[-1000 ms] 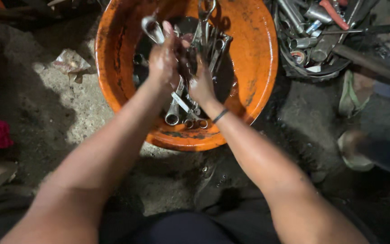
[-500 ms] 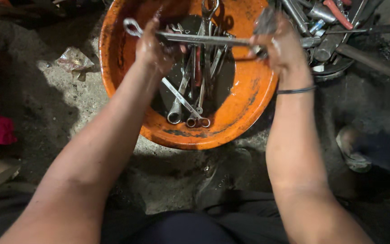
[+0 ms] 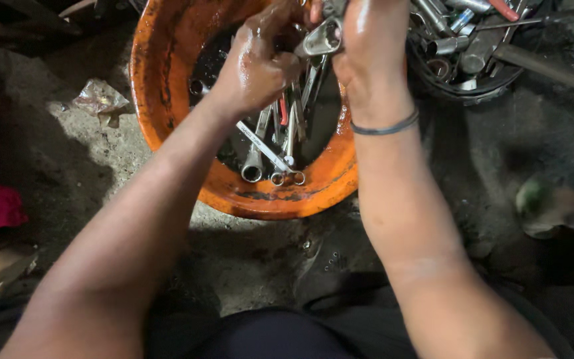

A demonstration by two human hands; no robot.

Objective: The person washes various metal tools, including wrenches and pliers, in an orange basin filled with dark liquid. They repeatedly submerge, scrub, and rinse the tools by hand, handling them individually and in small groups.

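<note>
Steel wrench, wet, ring end showing, held above orange basin.

The top edge cuts off the orange basin's far rim and the right hand's fingers; a blurred greenish object sits far right.

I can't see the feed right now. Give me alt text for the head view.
Two wet, greasy hands, left hand and right hand, meet over an orange basin, gripping a metal wrench between them. More wrenches lie in dark liquid in the basin, and a black tub of tools sits to its right on the dirty ground.
</note>
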